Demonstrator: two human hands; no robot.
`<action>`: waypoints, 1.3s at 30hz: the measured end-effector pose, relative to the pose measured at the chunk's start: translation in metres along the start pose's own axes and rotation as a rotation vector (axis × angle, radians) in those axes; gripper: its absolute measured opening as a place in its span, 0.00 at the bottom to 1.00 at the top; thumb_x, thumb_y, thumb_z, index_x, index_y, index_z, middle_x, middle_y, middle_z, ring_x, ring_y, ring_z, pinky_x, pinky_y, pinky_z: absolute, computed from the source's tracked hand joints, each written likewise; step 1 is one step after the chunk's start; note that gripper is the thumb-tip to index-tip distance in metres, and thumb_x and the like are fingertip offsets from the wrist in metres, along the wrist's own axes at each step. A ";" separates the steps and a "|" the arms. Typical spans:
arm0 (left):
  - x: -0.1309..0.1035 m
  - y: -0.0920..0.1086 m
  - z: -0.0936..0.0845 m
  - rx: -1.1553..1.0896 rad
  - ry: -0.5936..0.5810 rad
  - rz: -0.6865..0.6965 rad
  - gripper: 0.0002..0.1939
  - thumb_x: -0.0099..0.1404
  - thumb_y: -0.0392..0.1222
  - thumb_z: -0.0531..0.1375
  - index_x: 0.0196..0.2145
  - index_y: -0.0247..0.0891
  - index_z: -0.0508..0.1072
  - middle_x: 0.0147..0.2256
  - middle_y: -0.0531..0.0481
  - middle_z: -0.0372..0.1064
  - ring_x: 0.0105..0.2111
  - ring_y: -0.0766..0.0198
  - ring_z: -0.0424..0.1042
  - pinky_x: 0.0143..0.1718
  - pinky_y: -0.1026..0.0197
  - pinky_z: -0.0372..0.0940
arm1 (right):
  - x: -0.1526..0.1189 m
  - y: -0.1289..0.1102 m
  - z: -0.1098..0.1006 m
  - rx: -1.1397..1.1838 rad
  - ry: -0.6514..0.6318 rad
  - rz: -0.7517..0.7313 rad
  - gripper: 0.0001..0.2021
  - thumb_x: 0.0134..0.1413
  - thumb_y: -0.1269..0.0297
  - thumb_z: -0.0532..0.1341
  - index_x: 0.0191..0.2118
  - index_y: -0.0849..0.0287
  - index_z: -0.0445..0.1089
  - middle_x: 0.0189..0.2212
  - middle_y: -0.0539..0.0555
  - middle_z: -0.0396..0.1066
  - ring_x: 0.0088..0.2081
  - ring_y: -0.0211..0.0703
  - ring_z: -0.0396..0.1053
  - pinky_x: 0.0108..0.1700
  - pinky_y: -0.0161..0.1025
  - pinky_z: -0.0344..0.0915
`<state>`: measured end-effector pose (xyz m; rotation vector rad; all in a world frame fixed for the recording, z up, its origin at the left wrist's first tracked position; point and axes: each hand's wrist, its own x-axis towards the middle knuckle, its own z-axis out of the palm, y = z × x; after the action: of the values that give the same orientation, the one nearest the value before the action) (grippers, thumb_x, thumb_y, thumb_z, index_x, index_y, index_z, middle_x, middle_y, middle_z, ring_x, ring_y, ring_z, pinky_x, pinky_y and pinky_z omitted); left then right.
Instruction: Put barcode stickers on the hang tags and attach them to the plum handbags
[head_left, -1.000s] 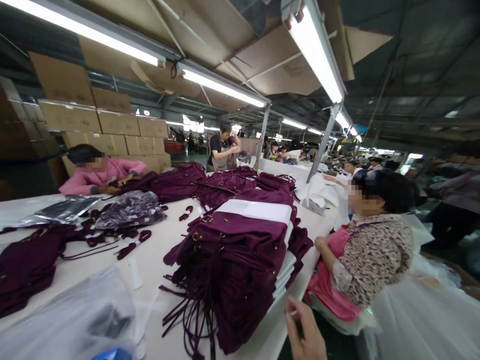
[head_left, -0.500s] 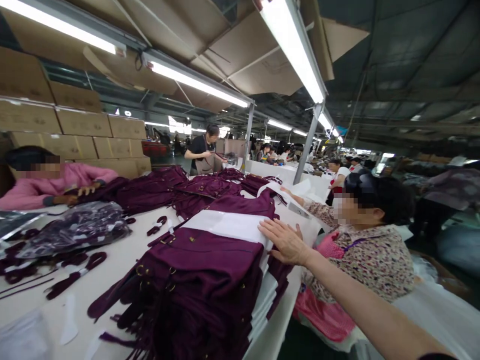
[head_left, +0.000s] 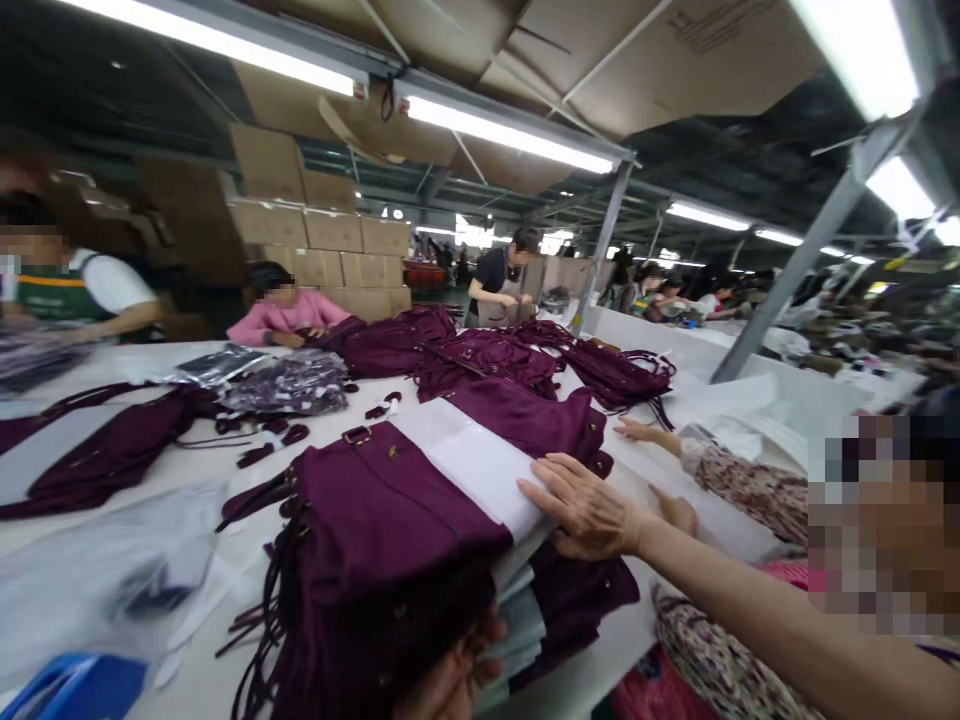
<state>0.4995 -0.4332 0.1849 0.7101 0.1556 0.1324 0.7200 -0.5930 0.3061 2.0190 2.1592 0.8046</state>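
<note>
A purple handbag (head_left: 375, 500) with brass-coloured rings, tassels and a white paper band (head_left: 465, 455) lies on top of a stack of similar bags. My right hand (head_left: 581, 505) is at the bag's right end, fingers over the band's edge and thumb side tucked below, closed on it. Low in front, my left hand (head_left: 454, 670) curls its fingers at the bag's near lower edge; part of it is hidden by the bag. Pale layers (head_left: 517, 620) show between the stacked bags beneath.
A co-worker's hands (head_left: 649, 435) reach over white sheets on the right. More purple bags (head_left: 487, 360) are heaped at the back. Plastic-wrapped pieces (head_left: 289, 380), cord bundles, a clear bag (head_left: 112, 560) and a blue object (head_left: 79, 685) lie left on the white table (head_left: 337, 425). Other people work around it.
The view has swung left. My left hand has come into view at the bag's near edge. My right hand, earlier resting on the band, now grips the bag's end.
</note>
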 end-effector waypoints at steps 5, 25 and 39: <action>0.000 0.032 0.061 -0.251 0.461 0.274 0.17 0.46 0.46 0.69 0.37 0.44 0.75 0.36 0.50 0.75 0.38 0.54 0.72 0.40 0.49 0.68 | 0.005 0.007 0.006 -0.012 0.128 -0.008 0.37 0.39 0.63 0.54 0.59 0.68 0.47 0.46 0.67 0.60 0.47 0.60 0.60 0.49 0.58 0.54; 0.050 0.153 0.081 -0.223 0.404 0.713 0.12 0.58 0.33 0.58 0.40 0.41 0.73 0.34 0.51 0.75 0.35 0.59 0.73 0.39 0.51 0.70 | 0.104 0.052 -0.051 -0.242 0.307 0.013 0.16 0.43 0.78 0.51 0.40 0.70 0.67 0.26 0.58 0.68 0.28 0.46 0.60 0.33 0.42 0.55; -0.034 0.027 0.040 -0.066 0.694 0.349 0.17 0.45 0.34 0.67 0.35 0.34 0.72 0.36 0.44 0.73 0.39 0.51 0.72 0.36 0.55 0.69 | 0.028 -0.033 0.032 0.038 0.191 0.160 0.29 0.33 0.77 0.52 0.49 0.73 0.62 0.41 0.66 0.66 0.41 0.52 0.61 0.44 0.46 0.59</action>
<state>0.4717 -0.4439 0.2358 0.5971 0.6875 0.7159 0.6990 -0.5560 0.2728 2.2416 2.1423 1.0237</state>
